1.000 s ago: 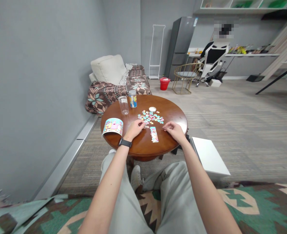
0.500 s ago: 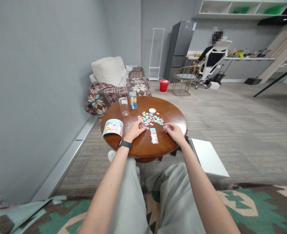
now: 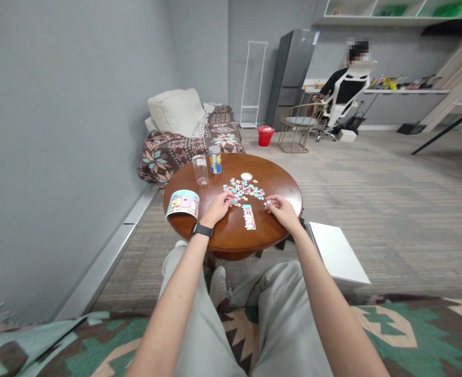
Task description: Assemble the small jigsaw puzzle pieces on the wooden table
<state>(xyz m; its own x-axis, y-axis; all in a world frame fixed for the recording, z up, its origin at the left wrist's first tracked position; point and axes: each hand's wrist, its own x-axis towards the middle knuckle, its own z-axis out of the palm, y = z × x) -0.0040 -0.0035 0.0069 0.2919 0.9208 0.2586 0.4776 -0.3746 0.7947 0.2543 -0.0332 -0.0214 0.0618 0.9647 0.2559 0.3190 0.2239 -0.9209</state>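
Note:
A round brown wooden table (image 3: 278, 183) stands in front of my knees. Several loose pastel puzzle pieces (image 3: 243, 188) lie scattered on it. A short joined strip of puzzle (image 3: 249, 216) lies between my hands. My left hand (image 3: 218, 207), with a black watch on the wrist, rests at the near edge of the pile with curled fingers touching pieces. My right hand (image 3: 280, 207) pinches a small puzzle piece (image 3: 268, 202) just right of the strip.
A curled picture sheet (image 3: 183, 202), a clear cup (image 3: 200, 169), a blue tin (image 3: 215, 158) and a white lid (image 3: 246, 176) share the table. A white box (image 3: 335, 253) sits on the floor at right. Another person sits in a chair (image 3: 347, 89) far back.
My right hand has moved a little left, toward the strip and the pile. My left hand has stayed at the pile's edge.

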